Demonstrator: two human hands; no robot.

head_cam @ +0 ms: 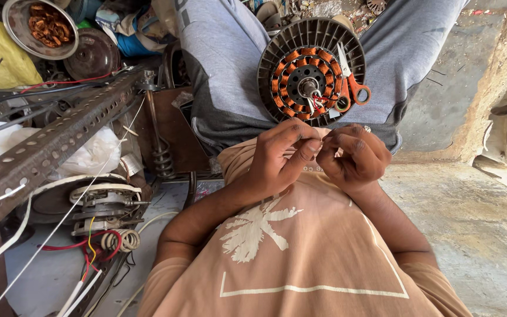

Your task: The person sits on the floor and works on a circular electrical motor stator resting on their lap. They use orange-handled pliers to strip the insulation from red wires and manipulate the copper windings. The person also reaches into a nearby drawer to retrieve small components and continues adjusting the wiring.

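Observation:
A round grey motor stator [311, 70] with copper windings rests on my lap between my grey-trousered knees. Red and white wire leads [315, 104] run from its centre toward my hands. A pair of orange-handled scissors [350, 88] lies on the stator's right side. My left hand [280, 154] and my right hand [353, 155] meet just below the stator, fingertips pinched together on the thin wire ends. What exactly lies between the fingers is too small to see.
A perforated metal angle bar [54, 141] crosses the left side. Beneath it sits another motor part [98, 202] with red, yellow and white wires. A metal bowl of copper scraps [42, 26] stands at top left. Concrete floor [470, 223] spreads right.

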